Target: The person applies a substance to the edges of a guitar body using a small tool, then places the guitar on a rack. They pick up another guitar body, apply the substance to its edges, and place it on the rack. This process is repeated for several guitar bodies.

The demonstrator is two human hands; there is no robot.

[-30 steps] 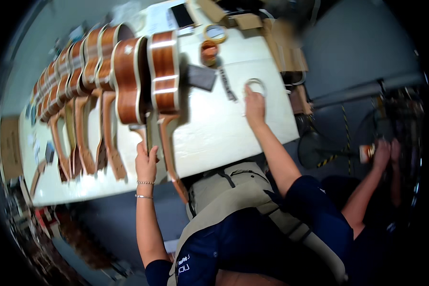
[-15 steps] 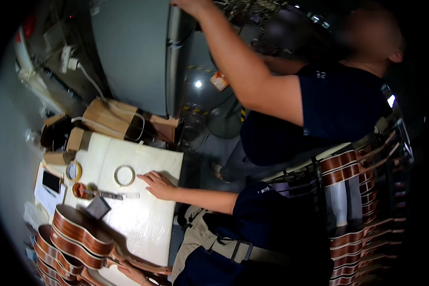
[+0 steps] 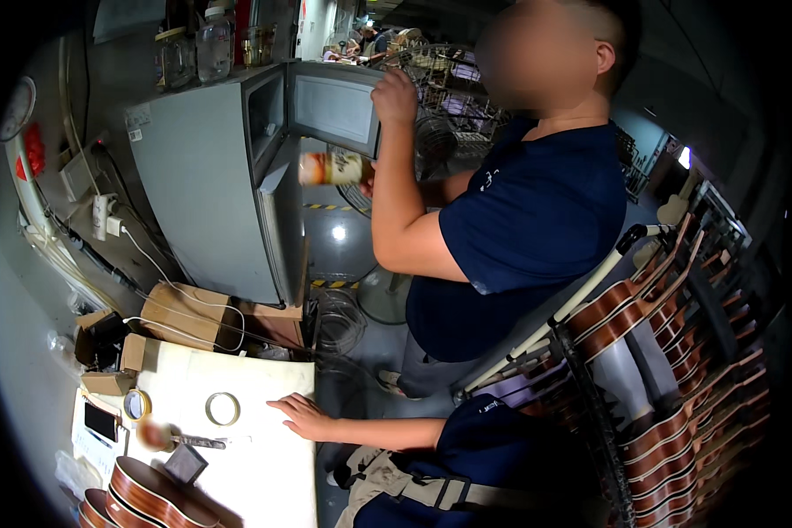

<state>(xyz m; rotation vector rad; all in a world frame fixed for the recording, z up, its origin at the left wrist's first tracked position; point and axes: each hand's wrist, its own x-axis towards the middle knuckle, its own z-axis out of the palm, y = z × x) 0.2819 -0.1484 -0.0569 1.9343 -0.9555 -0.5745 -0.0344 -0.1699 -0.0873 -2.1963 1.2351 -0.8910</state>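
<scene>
My right hand (image 3: 301,415) lies flat on the white table (image 3: 264,475), fingers apart, holding nothing. A ring of tape (image 3: 223,407) lies just left of its fingertips without touching them. Further left are a small round tin (image 3: 136,404), a dark phone (image 3: 101,421), a tool with a reddish handle (image 3: 172,437) and a small dark block (image 3: 185,462). Brown guitar bodies (image 3: 150,493) lie at the table's lower left. My left hand is out of the picture.
Another person in a dark blue shirt (image 3: 519,229) stands close by, holding a bottle (image 3: 334,167) at the open door of a grey fridge (image 3: 211,176). Cardboard boxes (image 3: 185,312) and cables sit behind the table. A rack of guitars (image 3: 678,422) fills the right side.
The view has swung from the table of guitars to the fridge and the standing person. My right hand stays by the tape ring; my left hand has left the picture.
</scene>
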